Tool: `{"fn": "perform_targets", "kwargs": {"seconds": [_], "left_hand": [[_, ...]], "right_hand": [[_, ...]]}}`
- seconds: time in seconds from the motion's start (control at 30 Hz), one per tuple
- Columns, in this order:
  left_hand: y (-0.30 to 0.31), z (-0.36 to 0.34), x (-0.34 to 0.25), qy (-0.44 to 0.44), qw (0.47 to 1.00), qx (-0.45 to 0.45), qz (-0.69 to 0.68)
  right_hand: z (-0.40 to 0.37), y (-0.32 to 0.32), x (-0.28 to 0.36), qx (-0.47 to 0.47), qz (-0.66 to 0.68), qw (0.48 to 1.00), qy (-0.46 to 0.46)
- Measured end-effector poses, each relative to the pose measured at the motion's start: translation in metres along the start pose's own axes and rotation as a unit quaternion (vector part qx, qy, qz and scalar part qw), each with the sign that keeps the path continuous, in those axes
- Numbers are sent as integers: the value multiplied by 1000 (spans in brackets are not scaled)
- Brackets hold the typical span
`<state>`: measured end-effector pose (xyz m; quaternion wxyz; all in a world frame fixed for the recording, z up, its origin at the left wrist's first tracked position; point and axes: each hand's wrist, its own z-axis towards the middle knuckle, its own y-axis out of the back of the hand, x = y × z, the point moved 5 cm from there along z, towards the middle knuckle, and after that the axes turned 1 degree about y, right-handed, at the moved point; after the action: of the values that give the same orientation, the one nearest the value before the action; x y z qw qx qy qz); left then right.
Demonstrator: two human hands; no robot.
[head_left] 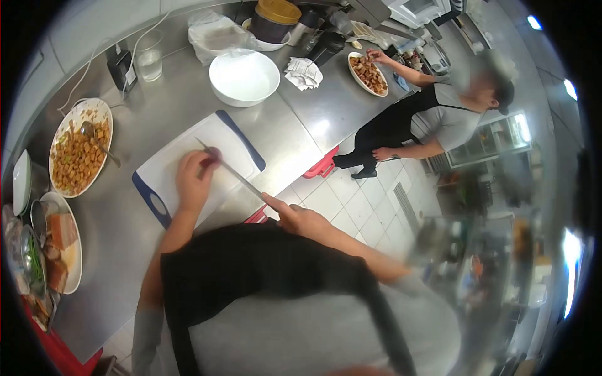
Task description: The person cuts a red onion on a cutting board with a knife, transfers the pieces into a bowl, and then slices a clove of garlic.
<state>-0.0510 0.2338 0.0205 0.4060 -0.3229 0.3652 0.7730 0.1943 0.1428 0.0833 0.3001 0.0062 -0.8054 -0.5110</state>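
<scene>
On the white cutting board (166,166) with blue ends, my left hand (194,182) pinches a small purple-red bulb (215,152) that looks like a shallot. A long kitchen knife (241,179) is in my right hand (300,220), its handle wrapped by my fingers and the index finger stretched forward along it. The blade slants across the board to the upper left and passes right at the bulb, close to my left fingertips. Part of the bulb is hidden behind those fingers.
Left of the board stands an oval dish of diced food with a spoon (88,128), near a plate of meat slabs (74,276). A white bowl (244,78) and crumpled paper (303,74) lie beyond. At right, a co-worker (426,116) reaches to another food dish (379,89).
</scene>
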Motion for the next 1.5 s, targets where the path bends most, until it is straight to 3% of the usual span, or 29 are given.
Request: {"fn": "perform_targets", "kwargs": {"seconds": [0.4,0.87,0.93,1.0,1.07,1.3,1.4,1.5], "left_hand": [[-8,3,7,17,1000,9,-17],[-12,5,22,40,998,5,-41],[-10,4,20,43,998,-2,-34],[-7,-1,23,58,998,11,-26],[-7,-3,23,49,999,0,-21],[-6,-6,24,67,998,3,-15],[-10,-9,31,56,997,9,-50],[-4,-9,28,36,998,-19,-40]], "right_hand": [[15,8,0,87,53,993,-51],[37,30,15,112,70,987,-94],[39,27,17,83,29,995,-38],[37,28,25,108,83,988,-78],[38,32,29,91,82,992,-4],[55,36,36,184,76,976,-87],[57,45,48,222,97,947,-212],[69,19,27,156,100,980,-77]]}}
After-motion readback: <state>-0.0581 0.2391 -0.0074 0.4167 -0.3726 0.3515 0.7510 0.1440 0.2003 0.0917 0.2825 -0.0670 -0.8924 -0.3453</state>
